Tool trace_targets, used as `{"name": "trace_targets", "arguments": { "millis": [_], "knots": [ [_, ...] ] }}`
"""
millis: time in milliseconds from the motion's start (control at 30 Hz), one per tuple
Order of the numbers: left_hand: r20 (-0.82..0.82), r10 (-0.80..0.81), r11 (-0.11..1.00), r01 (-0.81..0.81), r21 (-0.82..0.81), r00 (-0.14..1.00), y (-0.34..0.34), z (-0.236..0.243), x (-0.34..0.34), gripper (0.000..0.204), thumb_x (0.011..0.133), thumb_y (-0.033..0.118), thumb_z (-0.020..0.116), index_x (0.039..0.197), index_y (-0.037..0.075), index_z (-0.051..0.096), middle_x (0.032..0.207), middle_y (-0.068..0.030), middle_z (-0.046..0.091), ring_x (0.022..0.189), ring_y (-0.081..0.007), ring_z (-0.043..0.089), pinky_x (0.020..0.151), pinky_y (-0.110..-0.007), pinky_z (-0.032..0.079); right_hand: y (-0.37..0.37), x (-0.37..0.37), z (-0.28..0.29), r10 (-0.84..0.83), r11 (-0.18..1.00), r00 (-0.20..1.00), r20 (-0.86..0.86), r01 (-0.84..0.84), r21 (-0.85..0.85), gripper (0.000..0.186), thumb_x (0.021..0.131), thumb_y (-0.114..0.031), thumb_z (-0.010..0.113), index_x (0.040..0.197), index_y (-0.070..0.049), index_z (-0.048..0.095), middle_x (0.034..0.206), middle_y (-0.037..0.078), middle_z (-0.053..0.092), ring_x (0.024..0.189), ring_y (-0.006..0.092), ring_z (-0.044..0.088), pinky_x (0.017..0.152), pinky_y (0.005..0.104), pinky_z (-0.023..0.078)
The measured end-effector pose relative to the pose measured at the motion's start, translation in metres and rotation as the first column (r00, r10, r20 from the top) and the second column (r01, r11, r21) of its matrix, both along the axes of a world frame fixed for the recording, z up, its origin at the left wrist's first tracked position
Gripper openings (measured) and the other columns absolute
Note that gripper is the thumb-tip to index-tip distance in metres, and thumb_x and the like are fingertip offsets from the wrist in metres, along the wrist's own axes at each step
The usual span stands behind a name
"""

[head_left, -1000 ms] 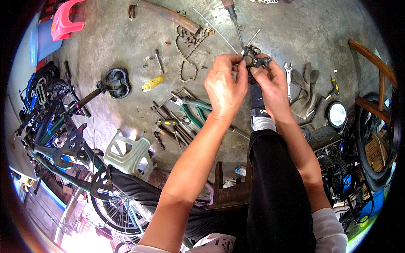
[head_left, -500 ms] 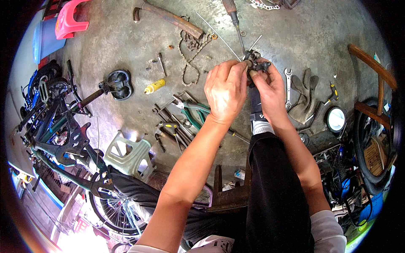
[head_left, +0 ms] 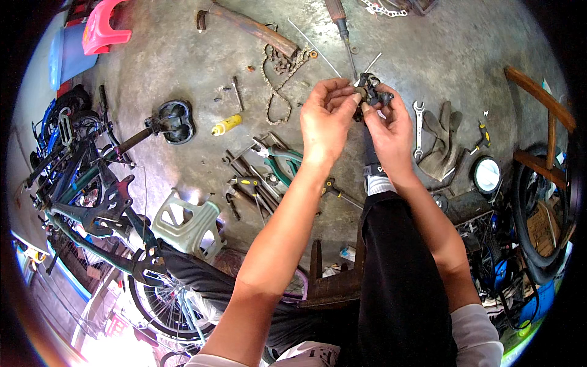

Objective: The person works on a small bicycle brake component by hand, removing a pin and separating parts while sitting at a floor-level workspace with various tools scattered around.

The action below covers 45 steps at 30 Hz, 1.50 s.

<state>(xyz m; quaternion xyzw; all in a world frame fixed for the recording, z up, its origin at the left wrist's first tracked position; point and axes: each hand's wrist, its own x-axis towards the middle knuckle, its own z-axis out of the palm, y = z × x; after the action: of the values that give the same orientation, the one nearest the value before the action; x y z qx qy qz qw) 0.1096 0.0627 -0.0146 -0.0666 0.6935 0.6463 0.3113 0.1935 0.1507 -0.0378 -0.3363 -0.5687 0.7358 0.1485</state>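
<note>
Above my outstretched foot, both hands meet at a small black bicycle part (head_left: pixel 383 98) that looks like a derailleur. My left hand (head_left: pixel 323 125) pinches its left side between thumb and bent fingers; whether a tiny piece lies in that pinch is hidden. My right hand (head_left: pixel 392 136) grips the part from the right, thumb in front and fingers partly behind it. Just beyond the part lies a long screwdriver (head_left: pixel 343 38), its shaft pointing toward it. Thin metal rods (head_left: pixel 312 44) are on the floor there too.
A bicycle chain (head_left: pixel 267 82), hammer (head_left: pixel 257 30), yellow bottle (head_left: pixel 227 125), pliers (head_left: pixel 278 162) and other tools lie left. Right are a wrench (head_left: pixel 418 128), glove (head_left: pixel 441 147) and tyre (head_left: pixel 524 214). A bicycle frame (head_left: pixel 92 211) and pale stool (head_left: pixel 183 223) stand lower left.
My left wrist has turned and its fingers have shifted, so the thumb shows more on the bicycle part. My right hand keeps its hold. The whole view has shifted slightly.
</note>
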Motion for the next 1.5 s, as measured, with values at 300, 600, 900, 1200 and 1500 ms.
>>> {"name": "trace_targets", "arguments": {
  "millis": [300, 600, 900, 1200, 1500],
  "knots": [
    [0.223, -0.061, 0.985, 0.024, 0.168, 0.973, -0.014, -0.006, -0.023, 0.031, 0.091, 0.007, 0.07, 0.121, -0.002, 0.065, 0.105, -0.0072, 0.069, 0.091, -0.0122, 0.063, 0.078, -0.026, 0.051, 0.009, -0.011, -0.005, 0.058, 0.997, 0.997, -0.042, -0.06, -0.043, 0.039, 0.092, 0.002, 0.063, 0.129, 0.002, 0.053, 0.102, 0.002, 0.059, 0.089, 0.0053, 0.055, 0.075, 0.0208, 0.052],
    [-0.303, -0.117, 0.988, 0.08, -0.132, 0.946, -0.011, 0.02, -0.035, 0.022, 0.088, 0.001, 0.072, 0.11, 0.001, 0.066, 0.095, -0.0028, 0.069, 0.082, -0.0084, 0.063, 0.072, -0.023, 0.051, 0.006, -0.036, 0.013, 0.082, 0.997, 0.993, -0.079, -0.083, -0.005, 0.042, 0.092, 0.005, 0.06, 0.133, 0.002, 0.049, 0.105, 0.003, 0.058, 0.086, 0.0064, 0.056, 0.072, 0.021, 0.049],
    [0.001, 0.098, 0.989, -0.097, 0.111, 0.995, -0.009, 0.03, -0.03, 0.017, 0.091, 0.004, 0.07, 0.107, 0.001, 0.066, 0.095, -0.004, 0.069, 0.081, -0.0105, 0.064, 0.068, -0.025, 0.05, 0.003, -0.035, 0.021, 0.062, 0.971, 0.992, -0.109, -0.035, 0.238, 0.044, 0.085, 0.006, 0.065, 0.126, 0.0, 0.053, 0.12, 0.011, 0.057, 0.1, 0.0159, 0.063, 0.08, 0.0286, 0.057],
    [0.29, -0.064, 0.976, 0.0, 0.216, 0.955, -0.023, 0.032, -0.051, 0.02, 0.09, 0.005, 0.069, 0.109, 0.001, 0.064, 0.093, -0.0049, 0.069, 0.082, -0.0136, 0.066, 0.07, -0.027, 0.053, 0.006, -0.035, 0.022, 0.111, 0.885, 0.979, -0.173, -0.018, 0.465, 0.044, 0.081, 0.004, 0.067, 0.124, 0.0, 0.055, 0.12, 0.013, 0.058, 0.1, 0.0198, 0.064, 0.079, 0.0296, 0.058],
    [0.278, -0.141, 0.979, 0.094, 0.178, 0.95, -0.023, 0.042, -0.058, 0.02, 0.09, 0.004, 0.067, 0.109, -0.001, 0.063, 0.093, -0.0061, 0.069, 0.084, -0.015, 0.068, 0.069, -0.027, 0.053, 0.0, -0.033, 0.026, 0.027, 0.973, 0.992, -0.121, 0.001, 0.23, 0.042, 0.085, 0.005, 0.066, 0.125, 0.003, 0.053, 0.121, 0.011, 0.055, 0.1, 0.0164, 0.064, 0.081, 0.0295, 0.059]
  ]
}}
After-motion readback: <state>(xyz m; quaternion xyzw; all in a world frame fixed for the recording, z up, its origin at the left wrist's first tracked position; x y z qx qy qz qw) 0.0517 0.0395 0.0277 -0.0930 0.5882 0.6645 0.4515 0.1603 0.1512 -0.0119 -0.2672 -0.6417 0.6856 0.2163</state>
